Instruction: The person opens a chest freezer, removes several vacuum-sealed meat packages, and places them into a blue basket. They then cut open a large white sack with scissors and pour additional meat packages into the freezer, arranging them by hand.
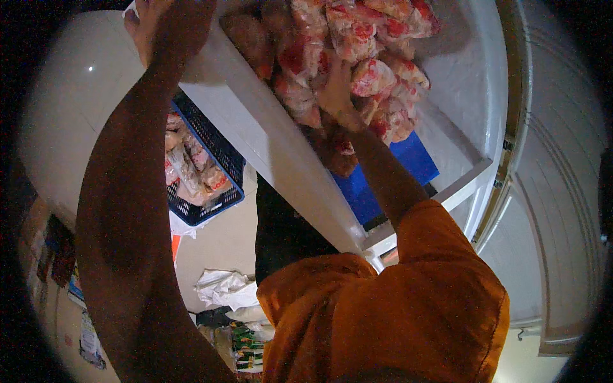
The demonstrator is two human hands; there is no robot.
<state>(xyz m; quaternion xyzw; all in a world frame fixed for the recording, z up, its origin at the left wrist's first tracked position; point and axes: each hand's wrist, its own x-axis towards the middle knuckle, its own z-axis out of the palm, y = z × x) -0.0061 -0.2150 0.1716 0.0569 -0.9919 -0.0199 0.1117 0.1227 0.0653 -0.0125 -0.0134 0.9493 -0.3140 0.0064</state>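
A white chest freezer (306, 191) stands open before me, with a heap of plastic-wrapped, frosted meat packs (373, 79) marked in red inside. Among these packs is my right hand (340, 91), blurred and touching them; whether it grips one cannot be told. Beneath the heap lies a flat blue surface (416, 158). My left hand (148, 24) is at the upper left, near the freezer's outer side, partly cut off by the picture's edge. What it touches is hard to make out. Below my left forearm, a dark blue plastic crate (237, 165) on the floor holds more wrapped packs (191, 167).
A pale ledge (462, 189) crosses the freezer's near end. White crumpled bags (225, 287) and several green bottles (246, 342) are on the tiled floor (222, 244) behind the crate. A pale panelled door or lid (560, 191) rises at the right.
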